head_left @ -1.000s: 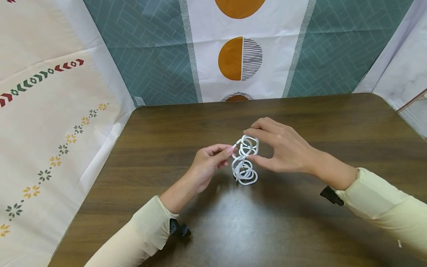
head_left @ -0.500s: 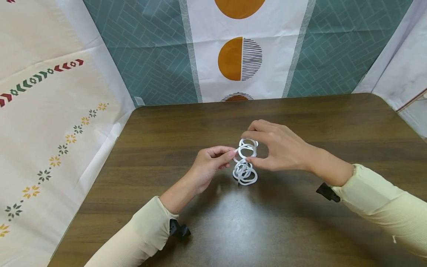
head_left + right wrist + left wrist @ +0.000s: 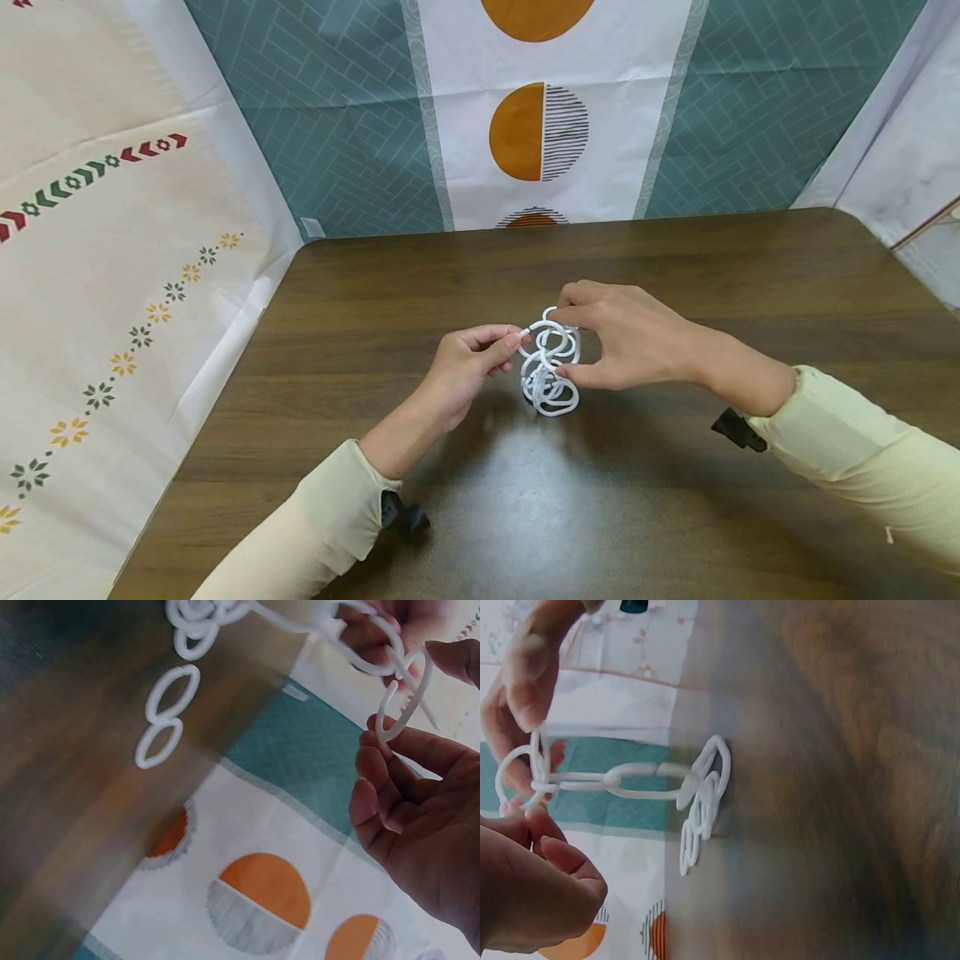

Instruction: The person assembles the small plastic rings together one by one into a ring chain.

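Note:
A chain of white plastic links (image 3: 553,413) hangs between my hands down to the table. My left hand (image 3: 467,367) pinches one link at the chain's top between thumb and forefinger. My right hand (image 3: 633,337), with thumb and fingers bowed apart, holds another link by its two sides. In the right wrist view this C-shaped link (image 3: 384,724) has a gap in its side and spans from thumb to fingertips. It overlaps the link at the left hand. In the left wrist view, lengthwise links (image 3: 641,794) run down to a loose heap of links (image 3: 724,761) on the table.
The dark wooden table (image 3: 450,283) extends around the hands. Behind it hangs a teal and white cloth (image 3: 360,117) with orange circles, and a cream patterned cloth (image 3: 112,292) hangs at the left. Each wrist wears a black band (image 3: 405,514).
The right hand has dipped slightly and its held link has turned and shifted, with its upper end now showing above the fingertips. The left hand stays nearly in place, pinching its link.

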